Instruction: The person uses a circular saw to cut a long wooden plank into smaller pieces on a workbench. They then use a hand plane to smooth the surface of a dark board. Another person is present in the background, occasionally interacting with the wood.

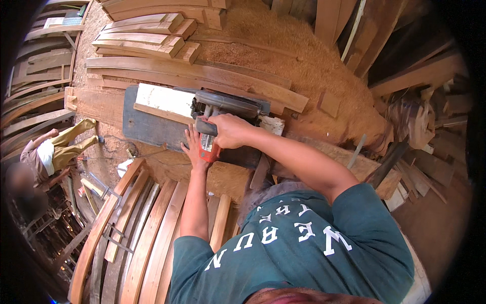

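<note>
My right hand (232, 130) is wrapped round the handle of a circular saw (228, 105). The saw has a dark grey blade guard and an orange motor housing, and it rests over a pale wooden board (164, 101), bright on top in the light. The blade itself is hidden from here. Beside the orange housing, my left hand (194, 147) is open, its fingers stretched toward the near edge of the board. Whether the fingertips touch the board or the saw, I cannot tell. Under the board lies a dark flat panel (157, 134).
Cut timbers (147, 43) are stacked beyond the panel, beside heaped sawdust (273, 45). Long planks (162, 223) lean near my left side. A person (55, 152) is at the far left. Beams (374, 35) stand at the upper right; a cord (119, 137) trails left of the panel.
</note>
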### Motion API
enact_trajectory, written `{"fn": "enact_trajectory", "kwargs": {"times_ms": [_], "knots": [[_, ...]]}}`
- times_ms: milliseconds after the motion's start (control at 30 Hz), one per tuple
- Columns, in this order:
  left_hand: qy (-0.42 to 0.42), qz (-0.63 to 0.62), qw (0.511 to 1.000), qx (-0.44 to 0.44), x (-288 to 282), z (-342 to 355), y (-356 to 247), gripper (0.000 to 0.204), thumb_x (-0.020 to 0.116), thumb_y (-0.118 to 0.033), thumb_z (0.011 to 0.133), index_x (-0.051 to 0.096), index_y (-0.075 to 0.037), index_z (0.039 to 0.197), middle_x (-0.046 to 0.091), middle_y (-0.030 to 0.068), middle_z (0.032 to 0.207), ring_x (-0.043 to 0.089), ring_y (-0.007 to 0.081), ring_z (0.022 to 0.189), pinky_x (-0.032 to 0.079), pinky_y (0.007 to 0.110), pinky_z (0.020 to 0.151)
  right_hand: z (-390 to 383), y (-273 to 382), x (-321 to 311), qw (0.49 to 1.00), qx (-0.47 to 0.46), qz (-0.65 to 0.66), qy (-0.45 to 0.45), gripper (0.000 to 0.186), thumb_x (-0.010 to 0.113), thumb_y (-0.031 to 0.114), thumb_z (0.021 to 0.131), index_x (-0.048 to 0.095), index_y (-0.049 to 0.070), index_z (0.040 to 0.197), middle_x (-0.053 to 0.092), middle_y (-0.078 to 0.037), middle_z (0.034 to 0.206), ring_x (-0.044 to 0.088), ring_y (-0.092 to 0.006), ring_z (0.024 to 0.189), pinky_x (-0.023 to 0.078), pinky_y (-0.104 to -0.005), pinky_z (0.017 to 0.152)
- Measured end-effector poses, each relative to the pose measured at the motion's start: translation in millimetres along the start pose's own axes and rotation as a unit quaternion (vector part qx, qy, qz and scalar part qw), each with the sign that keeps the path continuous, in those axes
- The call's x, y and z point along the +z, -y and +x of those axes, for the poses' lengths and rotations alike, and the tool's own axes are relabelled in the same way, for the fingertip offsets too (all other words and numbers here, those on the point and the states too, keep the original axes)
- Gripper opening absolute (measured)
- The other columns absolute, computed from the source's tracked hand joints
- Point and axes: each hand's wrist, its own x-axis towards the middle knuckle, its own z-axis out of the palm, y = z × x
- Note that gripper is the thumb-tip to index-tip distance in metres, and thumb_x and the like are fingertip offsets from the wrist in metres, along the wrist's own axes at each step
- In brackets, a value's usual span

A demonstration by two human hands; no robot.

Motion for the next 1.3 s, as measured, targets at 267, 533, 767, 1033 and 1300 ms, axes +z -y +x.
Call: {"fn": "enact_trajectory", "kwargs": {"times_ms": [267,533,767,1033,1300], "knots": [[-0.028,-0.046,0.998,-0.018,-15.9,1.5,-21.2,0.116,0.076,-0.065,0.083,0.016,-0.014,0.169,0.012,0.0074,0.177,0.012,0.0342,0.163,0.015,0.076,0.119,-104.8,-44.9,-9.8,0.997,-0.009,-0.025,-0.072,0.043,0.071,0.013,0.074,0.071,0.006,0.116,0.073,-0.026,0.104,0.070,-0.0453,0.101,0.056,-0.0511,0.086],[0.015,-0.026,0.997,-0.066,-35.0,4.4,-38.5,0.117,0.077,-0.065,0.083,0.016,-0.013,0.169,0.011,0.0055,0.178,0.013,0.0360,0.162,0.019,0.079,0.117,-277.8,-104.3,-48.4,0.992,0.041,-0.049,-0.112,0.050,0.074,0.007,0.069,0.067,0.003,0.119,0.072,-0.023,0.107,0.070,-0.0431,0.102,0.055,-0.0468,0.086],[0.044,0.033,0.993,-0.102,-48.3,5.8,-49.9,0.116,0.078,-0.063,0.083,0.017,-0.015,0.169,0.011,0.0032,0.178,0.014,0.0360,0.162,0.019,0.079,0.118,-315.6,-180.0,-39.1,0.993,0.072,-0.012,-0.091,0.051,0.075,0.007,0.072,0.067,0.002,0.121,0.072,-0.022,0.112,0.067,-0.0446,0.107,0.054,-0.0461,0.090],[0.072,-0.257,0.876,0.402,-89.9,-91.8,-291.1,0.085,0.084,-0.020,0.078,0.045,-0.004,0.152,0.050,0.0236,0.153,0.042,0.0442,0.147,0.034,0.053,0.121,-326.7,-196.4,-36.7,0.995,0.056,-0.005,-0.084,0.047,0.073,0.015,0.079,0.066,0.004,0.125,0.071,-0.027,0.107,0.068,-0.0463,0.104,0.053,-0.0516,0.090],[0.066,-0.273,0.873,0.398,-53.7,-109.0,-334.9,0.055,0.077,-0.007,0.081,0.054,0.002,0.131,0.060,0.0244,0.127,0.058,0.0443,0.120,0.050,0.047,0.101,-358.5,-74.0,-123.1,0.838,-0.227,-0.176,-0.464,0.064,0.064,0.039,0.099,0.048,0.003,0.150,0.052,-0.022,0.151,0.046,-0.0449,0.141,0.037,-0.0503,0.118]]}}
